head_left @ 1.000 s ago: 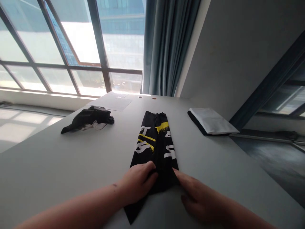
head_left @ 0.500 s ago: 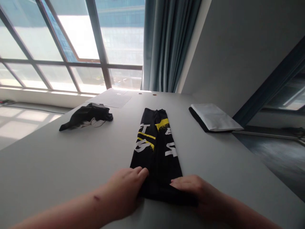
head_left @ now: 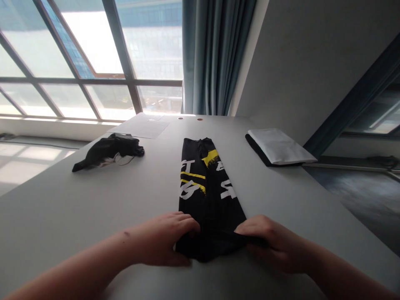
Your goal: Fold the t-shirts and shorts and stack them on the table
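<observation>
A long black garment [head_left: 215, 214] with white lettering and yellow bands lies lengthwise on the pale table, its near end bunched and partly folded. At its near left edge rests my left hand [head_left: 165, 237], fingers stretched over the cloth and the thumb spread apart along the near edge. My right hand [head_left: 271, 239] pinches the near right corner between thumb and fingers, lifting that edge slightly. The thumb is partly hidden under the cloth. What kind of garment this is, I cannot tell.
On the left of the table [head_left: 146, 221] lies a crumpled black cloth [head_left: 112, 150] with a light patch. A folded white-and-black cloth [head_left: 281, 146] lies on the right. Paper sheets [head_left: 140, 127] are near the far edge, before windows and a blue curtain [head_left: 206, 58].
My left fingers have loosened from a curled hold and spread over the cloth. The right hand has shifted slightly away from me with the corner, and the near edge now looks raised and bunched.
</observation>
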`<act>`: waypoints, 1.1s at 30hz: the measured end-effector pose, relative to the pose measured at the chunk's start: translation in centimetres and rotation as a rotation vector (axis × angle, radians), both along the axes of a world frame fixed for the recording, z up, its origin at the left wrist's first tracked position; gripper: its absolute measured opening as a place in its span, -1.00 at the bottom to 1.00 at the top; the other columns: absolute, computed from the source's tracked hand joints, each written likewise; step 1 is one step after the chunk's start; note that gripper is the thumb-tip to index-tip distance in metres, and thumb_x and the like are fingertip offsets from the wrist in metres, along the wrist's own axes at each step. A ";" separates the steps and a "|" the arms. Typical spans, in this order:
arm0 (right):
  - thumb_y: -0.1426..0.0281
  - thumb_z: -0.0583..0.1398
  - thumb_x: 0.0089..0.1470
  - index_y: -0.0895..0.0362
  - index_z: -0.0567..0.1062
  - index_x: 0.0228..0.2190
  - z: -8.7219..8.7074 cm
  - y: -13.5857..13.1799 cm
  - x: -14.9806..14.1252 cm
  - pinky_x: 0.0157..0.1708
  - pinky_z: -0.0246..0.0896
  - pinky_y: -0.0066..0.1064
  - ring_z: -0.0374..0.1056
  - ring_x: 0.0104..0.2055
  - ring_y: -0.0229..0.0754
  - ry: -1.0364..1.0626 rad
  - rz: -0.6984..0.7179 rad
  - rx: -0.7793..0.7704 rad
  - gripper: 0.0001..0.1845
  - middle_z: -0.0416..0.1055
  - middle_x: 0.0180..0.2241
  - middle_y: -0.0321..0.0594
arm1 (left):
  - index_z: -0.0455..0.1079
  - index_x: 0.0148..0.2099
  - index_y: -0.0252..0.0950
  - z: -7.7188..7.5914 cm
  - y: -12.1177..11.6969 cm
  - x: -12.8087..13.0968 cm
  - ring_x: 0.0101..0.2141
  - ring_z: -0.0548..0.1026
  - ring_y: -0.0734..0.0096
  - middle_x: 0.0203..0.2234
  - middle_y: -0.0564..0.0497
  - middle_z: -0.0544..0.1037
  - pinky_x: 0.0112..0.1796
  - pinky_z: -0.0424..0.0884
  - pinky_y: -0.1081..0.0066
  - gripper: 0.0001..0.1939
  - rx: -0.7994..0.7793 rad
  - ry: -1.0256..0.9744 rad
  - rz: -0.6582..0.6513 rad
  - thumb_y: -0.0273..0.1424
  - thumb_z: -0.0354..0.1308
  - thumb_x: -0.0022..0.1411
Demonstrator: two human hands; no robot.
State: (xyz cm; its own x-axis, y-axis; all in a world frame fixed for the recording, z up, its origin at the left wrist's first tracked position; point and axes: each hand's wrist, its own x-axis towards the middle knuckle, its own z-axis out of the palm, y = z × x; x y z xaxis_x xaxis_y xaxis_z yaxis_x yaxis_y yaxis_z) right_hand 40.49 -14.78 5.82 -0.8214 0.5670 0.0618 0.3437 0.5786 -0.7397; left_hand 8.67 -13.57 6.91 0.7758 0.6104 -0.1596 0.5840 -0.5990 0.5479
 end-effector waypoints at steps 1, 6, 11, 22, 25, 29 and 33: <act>0.09 -0.03 0.43 0.18 0.57 -0.28 0.1 0.0 0.0 -0.30 0.20 -0.41 0.37 -0.37 -0.20 -0.006 0.006 -0.012 -0.46 0.48 -0.39 -0.12 | 0.44 0.05 -0.17 -0.1 -0.1 0.1 -0.13 0.56 0.23 -0.13 0.02 0.60 -0.09 0.46 0.35 -0.56 -0.004 0.009 0.005 -0.41 0.39 0.11; 0.10 0.00 0.43 0.19 0.59 -0.23 0.5 0.1 -0.1 -0.27 0.22 -0.42 0.42 -0.32 -0.19 0.017 0.031 -0.077 -0.48 0.52 -0.35 -0.08 | 0.44 -0.09 -0.21 -0.1 0.7 -0.2 -0.14 0.59 0.32 -0.08 -0.03 0.60 -0.10 0.49 0.39 -0.77 -0.117 -0.189 -0.084 -0.55 0.22 0.21; 0.01 0.06 0.40 0.18 0.64 -0.16 0.9 -0.6 0.0 -0.24 0.32 -0.40 0.49 -0.30 -0.16 0.037 0.045 -0.230 -0.44 0.59 -0.31 -0.04 | 0.38 -0.20 -0.25 -0.1 1.4 -1.0 -0.05 0.59 0.30 0.07 -0.14 0.57 -0.08 0.53 0.39 -0.89 -0.520 -0.349 -0.320 -0.36 0.25 0.30; -0.16 0.12 0.27 0.16 0.60 -0.35 -0.8 0.9 1.8 -0.37 0.32 -0.40 0.37 -0.41 -0.19 0.027 -0.242 -0.354 -0.36 0.49 -0.45 -0.20 | 0.40 0.00 -0.23 -1.3 1.5 -1.2 -0.36 0.50 0.38 -0.32 0.03 0.56 -0.33 0.47 0.42 -0.71 -0.329 -0.235 0.203 -0.16 0.15 0.37; -0.06 0.12 0.30 0.13 0.60 -0.30 -1.5 1.9 1.8 -0.32 0.32 -0.36 0.43 -0.35 -0.14 -0.129 -0.386 -0.246 -0.47 0.55 -0.36 -0.18 | 0.44 -0.01 -0.23 -2.4 3.0 -1.1 -0.33 0.49 0.34 -0.29 0.01 0.58 -0.28 0.42 0.38 -0.76 -0.020 -0.088 0.289 -0.25 0.14 0.34; 0.09 0.20 0.23 0.10 0.59 -0.26 -2.2 2.4 1.6 -0.29 0.26 -0.34 0.47 -0.32 -0.10 -0.347 -0.472 -0.019 -0.66 0.59 -0.32 -0.15 | 0.46 0.02 -0.20 -3.5 3.6 -0.8 -0.27 0.53 0.26 -0.23 -0.02 0.61 -0.21 0.43 0.31 -0.74 0.124 0.030 0.313 -0.24 0.17 0.33; 0.12 0.23 0.19 0.08 0.54 -0.25 -2.7 2.7 1.7 -0.39 0.16 -0.37 0.41 -0.43 -0.15 -0.437 -0.551 0.069 -0.71 0.52 -0.44 -0.24 | 0.47 -0.01 -0.18 -3.7 3.2 -0.7 -0.16 0.55 0.20 -0.16 -0.03 0.61 -0.10 0.45 0.25 -0.77 0.179 0.031 0.364 -0.25 0.19 0.32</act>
